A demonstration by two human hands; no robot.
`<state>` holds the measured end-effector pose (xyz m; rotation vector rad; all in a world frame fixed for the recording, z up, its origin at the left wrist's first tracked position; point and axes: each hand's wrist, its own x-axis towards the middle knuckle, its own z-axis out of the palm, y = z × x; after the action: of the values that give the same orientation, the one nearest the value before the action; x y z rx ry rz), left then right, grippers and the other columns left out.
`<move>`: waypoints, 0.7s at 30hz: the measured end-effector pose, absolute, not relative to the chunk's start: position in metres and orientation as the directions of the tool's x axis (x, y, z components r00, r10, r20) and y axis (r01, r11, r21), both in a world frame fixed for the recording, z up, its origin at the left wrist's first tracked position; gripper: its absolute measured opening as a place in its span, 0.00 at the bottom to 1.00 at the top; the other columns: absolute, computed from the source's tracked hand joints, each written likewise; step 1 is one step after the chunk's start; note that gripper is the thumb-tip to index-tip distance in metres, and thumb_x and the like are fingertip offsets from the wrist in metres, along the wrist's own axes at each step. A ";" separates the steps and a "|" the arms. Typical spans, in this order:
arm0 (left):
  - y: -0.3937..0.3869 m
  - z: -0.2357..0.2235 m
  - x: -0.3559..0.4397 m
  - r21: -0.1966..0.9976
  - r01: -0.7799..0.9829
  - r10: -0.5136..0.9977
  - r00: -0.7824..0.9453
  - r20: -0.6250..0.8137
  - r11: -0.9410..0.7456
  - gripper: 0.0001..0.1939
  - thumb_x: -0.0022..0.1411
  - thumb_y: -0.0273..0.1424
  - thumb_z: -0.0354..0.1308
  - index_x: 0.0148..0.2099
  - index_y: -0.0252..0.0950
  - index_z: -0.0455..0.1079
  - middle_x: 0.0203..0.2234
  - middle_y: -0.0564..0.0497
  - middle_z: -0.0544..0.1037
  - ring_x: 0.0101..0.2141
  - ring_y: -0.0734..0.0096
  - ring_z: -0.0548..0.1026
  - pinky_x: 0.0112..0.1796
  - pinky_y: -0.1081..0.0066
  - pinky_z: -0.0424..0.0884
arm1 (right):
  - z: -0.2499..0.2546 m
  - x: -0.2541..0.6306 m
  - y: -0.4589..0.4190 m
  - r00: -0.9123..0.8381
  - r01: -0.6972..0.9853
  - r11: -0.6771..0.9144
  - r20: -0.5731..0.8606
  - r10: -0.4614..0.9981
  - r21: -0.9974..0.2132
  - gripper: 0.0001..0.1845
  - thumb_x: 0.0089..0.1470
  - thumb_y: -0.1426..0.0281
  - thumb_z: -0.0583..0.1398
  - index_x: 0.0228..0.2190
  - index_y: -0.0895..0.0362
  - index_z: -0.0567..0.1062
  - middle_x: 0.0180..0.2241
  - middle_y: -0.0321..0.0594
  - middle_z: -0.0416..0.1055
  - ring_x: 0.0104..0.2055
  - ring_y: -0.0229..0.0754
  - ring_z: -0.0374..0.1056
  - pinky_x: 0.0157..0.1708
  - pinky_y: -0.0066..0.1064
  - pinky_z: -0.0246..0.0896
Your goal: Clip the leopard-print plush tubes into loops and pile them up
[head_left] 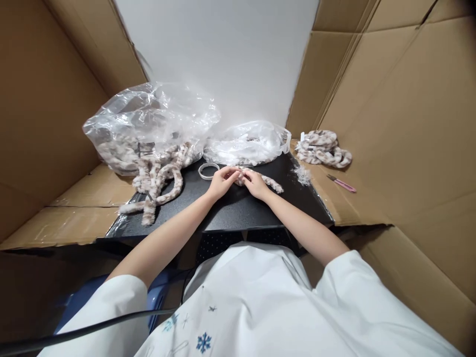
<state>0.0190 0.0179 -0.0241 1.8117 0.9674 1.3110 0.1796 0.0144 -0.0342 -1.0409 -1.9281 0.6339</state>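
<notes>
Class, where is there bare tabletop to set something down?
Bare: black tabletop between the forearms; also between the right forearm and white fluff. Crowded: left, with furry strips and clear bag; centre, at the left hand and right hand.

backed by a plain white wall point(230, 54) beyond the black bench point(230, 215); hemmed in by tall brown creased cardboard panels point(416, 109) to the bench's left and right; lit softly

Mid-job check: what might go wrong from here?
1. The white ring sits right beside the left hand, so a sideways move might knock it.
2. Loose fluff lies near the free end of the strip and could cling to it.
3. The snips point toward the table; a careless right-hand reach might meet the blades.
</notes>
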 end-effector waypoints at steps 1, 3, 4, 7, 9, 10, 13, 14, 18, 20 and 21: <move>0.018 -0.027 0.017 0.883 0.123 0.879 0.228 0.419 -0.452 0.23 0.54 0.48 0.62 0.36 0.31 0.76 0.26 0.49 0.76 0.27 0.72 0.71 0.32 0.72 0.67 | -0.035 0.181 0.013 -0.318 0.415 0.525 0.422 0.849 -0.743 0.09 0.58 0.69 0.55 0.29 0.57 0.73 0.28 0.39 0.72 0.32 0.42 0.67 0.35 0.33 0.61; 0.019 -0.028 0.012 0.924 0.046 0.899 0.254 0.356 -0.378 0.23 0.52 0.48 0.63 0.34 0.30 0.77 0.24 0.49 0.76 0.26 0.74 0.70 0.32 0.72 0.68 | -0.034 0.182 0.011 -0.345 0.394 0.543 0.429 0.835 -0.741 0.10 0.58 0.70 0.55 0.27 0.57 0.73 0.27 0.38 0.71 0.31 0.41 0.66 0.34 0.31 0.61; 0.020 -0.029 0.010 0.942 0.013 0.907 0.274 0.320 -0.336 0.23 0.50 0.48 0.65 0.33 0.30 0.77 0.22 0.50 0.76 0.25 0.75 0.70 0.31 0.72 0.68 | -0.033 0.182 0.009 -0.361 0.386 0.558 0.436 0.824 -0.734 0.10 0.58 0.69 0.55 0.27 0.57 0.73 0.27 0.38 0.71 0.30 0.40 0.66 0.34 0.31 0.60; 0.022 -0.028 0.006 0.972 -0.069 0.909 0.345 0.232 -0.223 0.22 0.46 0.45 0.69 0.33 0.29 0.77 0.21 0.51 0.75 0.23 0.77 0.69 0.30 0.73 0.68 | -0.031 0.184 0.006 -0.397 0.386 0.581 0.439 0.806 -0.717 0.12 0.59 0.67 0.55 0.28 0.57 0.75 0.28 0.38 0.73 0.31 0.40 0.67 0.34 0.31 0.61; 0.022 -0.029 0.004 0.980 -0.087 0.899 0.391 0.197 -0.177 0.21 0.45 0.44 0.70 0.33 0.30 0.78 0.21 0.51 0.76 0.24 0.77 0.69 0.30 0.73 0.68 | -0.030 0.188 0.005 -0.414 0.403 0.597 0.444 0.795 -0.694 0.12 0.59 0.67 0.56 0.30 0.57 0.77 0.29 0.38 0.74 0.32 0.40 0.67 0.37 0.31 0.61; 0.023 -0.029 0.004 0.982 -0.081 0.893 0.410 0.187 -0.168 0.21 0.45 0.44 0.70 0.33 0.30 0.77 0.22 0.50 0.76 0.24 0.77 0.69 0.30 0.73 0.68 | -0.030 0.189 0.004 -0.429 0.410 0.610 0.448 0.785 -0.678 0.12 0.59 0.66 0.56 0.30 0.56 0.78 0.29 0.38 0.75 0.33 0.40 0.67 0.38 0.32 0.61; 0.024 -0.032 0.001 0.987 -0.027 0.870 0.468 0.154 -0.160 0.20 0.45 0.43 0.70 0.32 0.30 0.77 0.24 0.48 0.78 0.24 0.76 0.70 0.30 0.72 0.68 | -0.028 0.194 0.002 -0.488 0.400 0.646 0.445 0.750 -0.650 0.10 0.57 0.67 0.58 0.28 0.56 0.78 0.28 0.38 0.75 0.33 0.41 0.67 0.40 0.33 0.60; 0.024 -0.032 0.000 0.988 -0.009 0.862 0.487 0.140 -0.156 0.19 0.45 0.43 0.70 0.31 0.31 0.77 0.24 0.48 0.79 0.24 0.75 0.70 0.30 0.72 0.68 | -0.028 0.195 0.001 -0.511 0.384 0.653 0.439 0.739 -0.653 0.10 0.56 0.67 0.59 0.28 0.56 0.78 0.27 0.38 0.75 0.33 0.41 0.67 0.40 0.33 0.60; 0.026 -0.034 -0.001 0.991 -0.011 0.858 0.499 0.123 -0.136 0.18 0.43 0.41 0.71 0.29 0.31 0.75 0.25 0.48 0.78 0.26 0.74 0.72 0.31 0.71 0.68 | -0.026 0.194 -0.003 -0.555 0.322 0.616 0.383 0.738 -0.719 0.10 0.53 0.64 0.61 0.26 0.57 0.77 0.27 0.38 0.74 0.33 0.40 0.67 0.38 0.33 0.61; 0.025 -0.033 0.001 0.989 -0.057 0.887 0.437 0.150 -0.139 0.20 0.44 0.41 0.70 0.34 0.32 0.75 0.26 0.49 0.78 0.27 0.73 0.73 0.33 0.71 0.70 | -0.027 0.193 -0.003 -0.538 0.273 0.516 0.316 0.781 -0.812 0.12 0.51 0.61 0.62 0.25 0.57 0.75 0.25 0.36 0.73 0.30 0.39 0.67 0.36 0.32 0.63; 0.024 -0.032 0.003 0.986 -0.091 0.898 0.409 0.165 -0.140 0.22 0.46 0.43 0.69 0.37 0.32 0.74 0.29 0.48 0.79 0.29 0.72 0.74 0.35 0.70 0.70 | -0.027 0.192 -0.003 -0.528 0.229 0.458 0.286 0.800 -0.859 0.12 0.49 0.60 0.63 0.25 0.57 0.74 0.25 0.36 0.73 0.29 0.39 0.67 0.35 0.32 0.63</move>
<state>0.0025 0.0243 -0.0315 1.4498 0.7676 1.0202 0.1919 -0.0027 -0.0268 -0.8562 -2.0058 1.0371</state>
